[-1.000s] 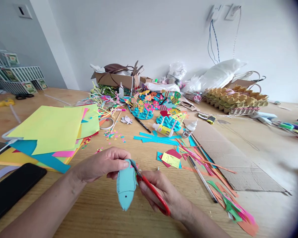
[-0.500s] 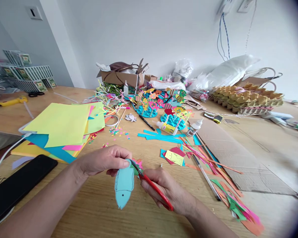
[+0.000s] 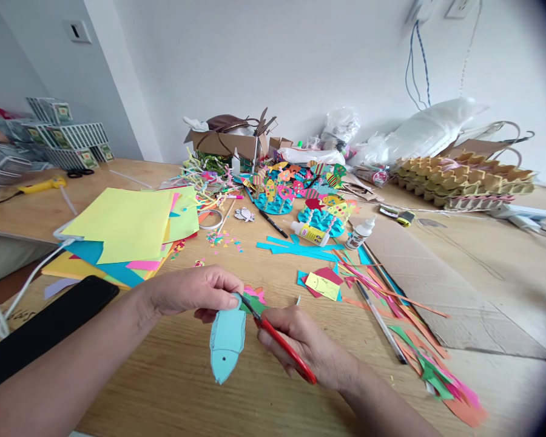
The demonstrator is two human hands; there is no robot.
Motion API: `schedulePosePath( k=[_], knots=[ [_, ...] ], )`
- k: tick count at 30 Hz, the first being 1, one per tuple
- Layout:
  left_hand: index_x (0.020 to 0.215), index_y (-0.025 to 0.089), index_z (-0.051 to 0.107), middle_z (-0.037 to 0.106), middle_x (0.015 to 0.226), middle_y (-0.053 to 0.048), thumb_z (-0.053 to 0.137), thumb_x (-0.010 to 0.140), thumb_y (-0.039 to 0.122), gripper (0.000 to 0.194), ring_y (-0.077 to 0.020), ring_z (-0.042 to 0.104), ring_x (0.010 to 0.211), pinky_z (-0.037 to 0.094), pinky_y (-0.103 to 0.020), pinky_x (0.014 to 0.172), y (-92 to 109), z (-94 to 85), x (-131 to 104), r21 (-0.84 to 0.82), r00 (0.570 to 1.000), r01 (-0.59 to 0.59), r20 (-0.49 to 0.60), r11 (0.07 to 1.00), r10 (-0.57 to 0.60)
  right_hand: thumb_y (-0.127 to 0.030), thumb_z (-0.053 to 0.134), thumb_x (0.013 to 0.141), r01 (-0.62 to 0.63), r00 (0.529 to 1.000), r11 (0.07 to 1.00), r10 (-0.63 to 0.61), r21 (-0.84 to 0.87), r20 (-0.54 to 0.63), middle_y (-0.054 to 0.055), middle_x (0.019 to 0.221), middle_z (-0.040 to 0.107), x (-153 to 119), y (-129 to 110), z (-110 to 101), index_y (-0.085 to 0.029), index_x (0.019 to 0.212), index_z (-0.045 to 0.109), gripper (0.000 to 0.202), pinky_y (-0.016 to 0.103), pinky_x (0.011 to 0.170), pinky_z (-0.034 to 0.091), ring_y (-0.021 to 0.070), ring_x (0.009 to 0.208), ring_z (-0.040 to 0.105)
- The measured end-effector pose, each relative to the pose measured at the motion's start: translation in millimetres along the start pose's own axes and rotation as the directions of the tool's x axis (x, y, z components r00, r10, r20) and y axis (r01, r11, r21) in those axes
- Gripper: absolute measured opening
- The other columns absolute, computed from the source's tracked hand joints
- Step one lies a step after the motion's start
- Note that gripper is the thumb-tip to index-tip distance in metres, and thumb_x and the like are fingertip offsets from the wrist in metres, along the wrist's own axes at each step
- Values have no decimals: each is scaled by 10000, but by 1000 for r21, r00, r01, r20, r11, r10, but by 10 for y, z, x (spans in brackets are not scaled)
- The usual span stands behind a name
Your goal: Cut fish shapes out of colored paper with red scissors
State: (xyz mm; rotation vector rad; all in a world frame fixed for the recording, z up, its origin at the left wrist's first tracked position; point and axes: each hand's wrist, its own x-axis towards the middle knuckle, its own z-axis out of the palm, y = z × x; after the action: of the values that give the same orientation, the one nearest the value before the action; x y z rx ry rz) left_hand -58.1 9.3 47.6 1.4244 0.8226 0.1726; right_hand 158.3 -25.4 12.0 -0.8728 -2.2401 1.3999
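Note:
My left hand [image 3: 204,291] pinches the upper end of a light blue paper fish [image 3: 227,346], which hangs head down with a drawn eye and pen lines. In my right hand [image 3: 300,340] are red-handled scissors [image 3: 286,349], their dark blades reaching to the top edge of the fish beside my left fingertips. Whether the blades are fully closed cannot be made out. Just behind the blades, green and pink paper pieces [image 3: 256,297] show on the table, partly hidden. Further right lies a yellow paper piece with a fish drawing [image 3: 322,286] on red and blue scraps.
Coloured paper sheets [image 3: 131,224] and a black phone [image 3: 50,334] lie left. Colourful paper fish on blue bases [image 3: 316,218], glue bottles [image 3: 361,233] and a black pen [image 3: 273,223] stand or lie ahead. Cardboard [image 3: 428,285], paper strips [image 3: 437,364] and egg trays [image 3: 464,179] are right.
The view has shifted slightly, so the background sits further right. Both hands keep their hold on the fish and scissors, nearly unmoved. Part of another person's hand now shows at the far left edge.

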Motion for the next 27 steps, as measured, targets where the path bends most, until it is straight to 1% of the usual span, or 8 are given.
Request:
schedulePosePath(
  k=[6, 9, 12, 16, 21, 27],
  knots=[
    [625, 176, 479, 396, 513, 68, 553, 732, 378, 240, -66, 344, 423, 252, -173, 378, 66, 2, -40, 20, 999, 19, 26, 1000, -19, -389, 381, 921, -12, 1000, 999, 13, -46, 12, -66, 523, 300, -17, -61, -16, -190, 605, 354, 374, 187, 430, 249, 70, 460, 291],
    [630, 174, 490, 390, 517, 67, 554, 728, 364, 224, -64, 327, 422, 238, -175, 374, 119, 32, -40, 35, 998, 39, 55, 999, -41, -353, 398, 919, -37, 999, 998, 38, -50, 18, -72, 517, 305, -65, -114, -35, -189, 607, 351, 356, 181, 433, 249, 62, 452, 297],
    [637, 175, 497, 381, 516, 68, 546, 727, 349, 202, -63, 312, 417, 228, -179, 371, 147, 77, 7, 58, 992, 49, 117, 997, -55, -296, 416, 907, -71, 997, 996, 72, -56, 20, -73, 515, 330, -163, -143, -46, -187, 604, 355, 328, 176, 432, 253, 55, 444, 313],
    [609, 183, 476, 395, 498, 66, 534, 726, 321, 190, -69, 329, 403, 235, -185, 363, 146, 137, 133, 102, 978, 57, 193, 993, -75, -286, 417, 902, -115, 993, 992, 115, -52, -3, -72, 505, 335, -327, -134, -39, -188, 595, 361, 327, 178, 429, 253, 57, 438, 309],
    [560, 189, 440, 381, 461, 66, 492, 726, 228, 178, -71, 344, 383, 253, -182, 362, 174, 230, 333, 196, 956, 90, 257, 976, -140, -312, 418, 906, -169, 985, 984, 167, -59, -36, -75, 485, 340, -523, -53, -34, -190, 586, 360, 347, 187, 435, 248, 62, 432, 299],
    [537, 191, 440, 381, 441, 65, 493, 725, 192, 195, -75, 348, 366, 261, -184, 355, 244, 323, 601, 254, 911, 103, 364, 962, -194, -357, 458, 901, -224, 974, 972, 220, -67, -57, -74, 498, 341, -726, 64, -76, -187, 580, 342, 381, 190, 440, 241, 65, 448, 300]
  ],
)
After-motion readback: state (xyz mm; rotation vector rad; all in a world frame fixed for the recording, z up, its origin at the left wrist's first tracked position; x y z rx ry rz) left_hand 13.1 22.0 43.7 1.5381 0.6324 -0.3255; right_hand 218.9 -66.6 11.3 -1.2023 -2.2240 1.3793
